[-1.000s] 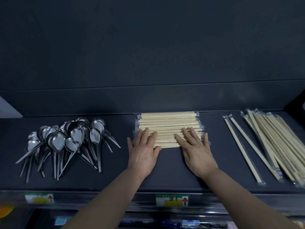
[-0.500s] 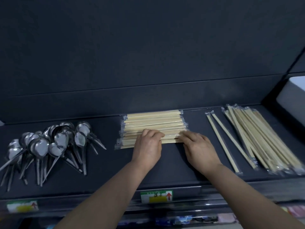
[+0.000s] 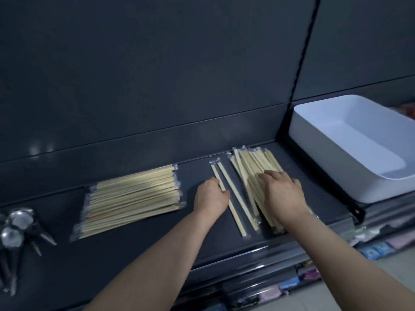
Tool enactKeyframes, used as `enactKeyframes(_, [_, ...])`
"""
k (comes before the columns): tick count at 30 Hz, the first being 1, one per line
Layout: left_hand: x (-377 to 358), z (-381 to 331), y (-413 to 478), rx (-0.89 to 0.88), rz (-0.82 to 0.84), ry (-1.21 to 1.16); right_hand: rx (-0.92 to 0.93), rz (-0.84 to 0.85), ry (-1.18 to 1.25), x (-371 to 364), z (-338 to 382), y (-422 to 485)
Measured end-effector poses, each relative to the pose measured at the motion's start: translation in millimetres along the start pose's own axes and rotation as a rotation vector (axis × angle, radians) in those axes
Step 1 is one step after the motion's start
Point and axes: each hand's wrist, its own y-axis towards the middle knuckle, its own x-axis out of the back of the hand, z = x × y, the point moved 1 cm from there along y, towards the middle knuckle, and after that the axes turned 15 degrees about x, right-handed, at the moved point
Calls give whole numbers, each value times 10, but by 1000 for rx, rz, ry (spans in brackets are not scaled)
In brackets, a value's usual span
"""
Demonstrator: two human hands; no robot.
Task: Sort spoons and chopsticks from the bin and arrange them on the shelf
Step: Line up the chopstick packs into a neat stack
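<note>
While right hand (image 3: 283, 194) lies flat on pale wrapped chopsticks (image 3: 249, 162) — left hand (image 3: 210, 196) grips single pair (image 3: 238, 212).

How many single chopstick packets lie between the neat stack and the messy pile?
2, side by side: the left packet at the left hand, the right packet beside the pile. More may be hidden.

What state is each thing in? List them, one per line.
Bin: empty where visible.
Neat chopstick stack: wrapped, aligned, flat.
Loose chopstick pile: fanned, untidy.
Two single pairs: lying between stack and pile.
Spoons: heaped, partly out of frame.
Left hand: curled against one single pair; grip unclear.
Right hand: flat on the fanned pile.
</note>
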Motion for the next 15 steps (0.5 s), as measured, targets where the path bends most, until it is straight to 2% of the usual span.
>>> enactKeyframes(4, [-212,-370,49,147,17,-122,29,84,100,-68,-279,49])
enactKeyframes(6, [-294,-553,52,196,20,-105,72,103,187,-97,-346,59])
enactKeyframes(11, [-503,-856,96,226,-13,32,155,92,307,-129,-489,61])
enactKeyframes(15, [-552,-863,153,255,-12,-44,124,27,399,-126,-560,24])
